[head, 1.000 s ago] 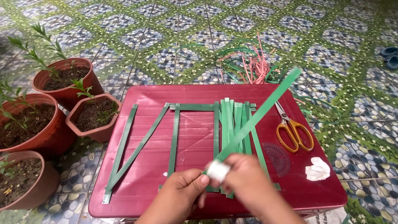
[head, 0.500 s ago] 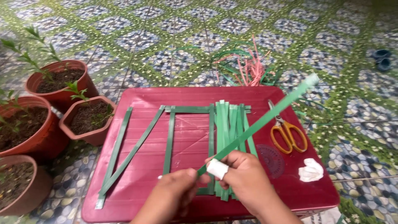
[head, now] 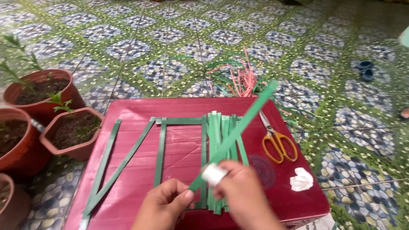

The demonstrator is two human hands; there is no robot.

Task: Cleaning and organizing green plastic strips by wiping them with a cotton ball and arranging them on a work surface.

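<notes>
Both hands, left (head: 164, 204) and right (head: 238, 189), pinch the near end of a green strip (head: 238, 127) that slants up over the strips (head: 219, 145) laid side by side on the red desk (head: 179, 106), scissors (head: 277, 138) within reach.

packages: none in view
labels: none in view
signs: none in view
screens: none in view

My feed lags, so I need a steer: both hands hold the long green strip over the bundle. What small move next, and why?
Probably lower the raised strip flat across the bundle. Its far end points up past the scissors, off the red table, while both the left hand and right hand pinch its near end beside the upright strips.
</notes>
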